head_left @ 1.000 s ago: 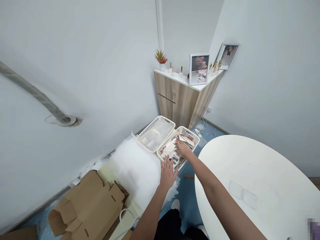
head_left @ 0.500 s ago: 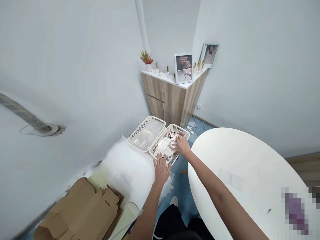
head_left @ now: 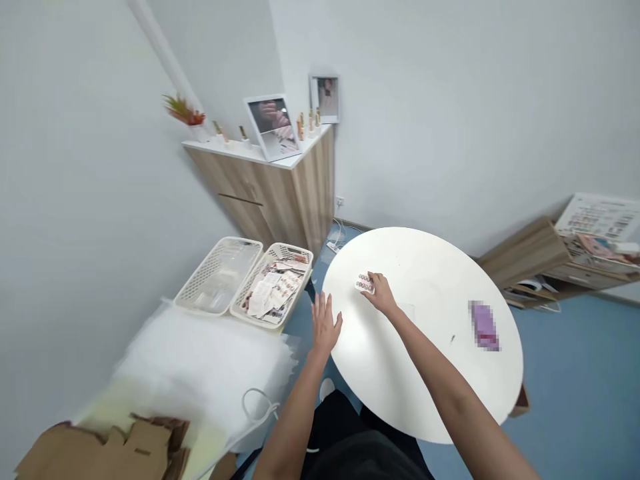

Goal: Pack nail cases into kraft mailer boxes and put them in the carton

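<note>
The right hand [head_left: 381,295] pinches a small card of false nails [head_left: 365,283] by its edge, fingers narrow, above the white round surface [head_left: 430,280]. The card looks light, stiff and easiest held by that edge. The left hand [head_left: 325,325] hangs empty, fingers wide. Earlier both hands were over the white plastic basket [head_left: 287,250].

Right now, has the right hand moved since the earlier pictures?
Yes: the right hand, with a small printed card, has moved out of the white plastic basket to over the round white table.
</note>
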`<move>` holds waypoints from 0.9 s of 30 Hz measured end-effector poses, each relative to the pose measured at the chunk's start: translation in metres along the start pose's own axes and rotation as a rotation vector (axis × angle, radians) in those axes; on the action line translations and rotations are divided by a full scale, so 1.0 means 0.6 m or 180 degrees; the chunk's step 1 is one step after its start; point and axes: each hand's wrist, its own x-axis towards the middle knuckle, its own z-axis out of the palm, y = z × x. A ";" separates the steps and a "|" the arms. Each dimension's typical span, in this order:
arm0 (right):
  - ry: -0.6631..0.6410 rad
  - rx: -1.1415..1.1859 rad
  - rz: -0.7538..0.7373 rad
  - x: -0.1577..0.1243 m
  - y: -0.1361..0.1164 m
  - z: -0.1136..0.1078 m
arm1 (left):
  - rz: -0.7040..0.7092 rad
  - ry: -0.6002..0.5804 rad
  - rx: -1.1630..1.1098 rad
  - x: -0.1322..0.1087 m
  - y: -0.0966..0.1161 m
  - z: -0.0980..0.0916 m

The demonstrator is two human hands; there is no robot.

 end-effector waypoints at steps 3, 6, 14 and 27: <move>-0.0071 -0.0225 0.0358 -0.056 0.088 -0.036 | 0.0373 -0.0702 -0.0028 -0.001 0.039 0.069; -0.0307 -0.0460 0.0649 -0.102 0.141 -0.048 | 0.0549 -0.1395 0.0357 -0.009 0.064 0.126; -0.0898 -0.0684 0.0774 -0.125 0.171 -0.021 | 0.0673 -0.2181 0.1116 -0.009 0.094 0.192; 0.0000 -0.0361 0.1946 -0.172 0.230 -0.016 | 0.0573 -0.2347 0.1291 -0.003 0.113 0.211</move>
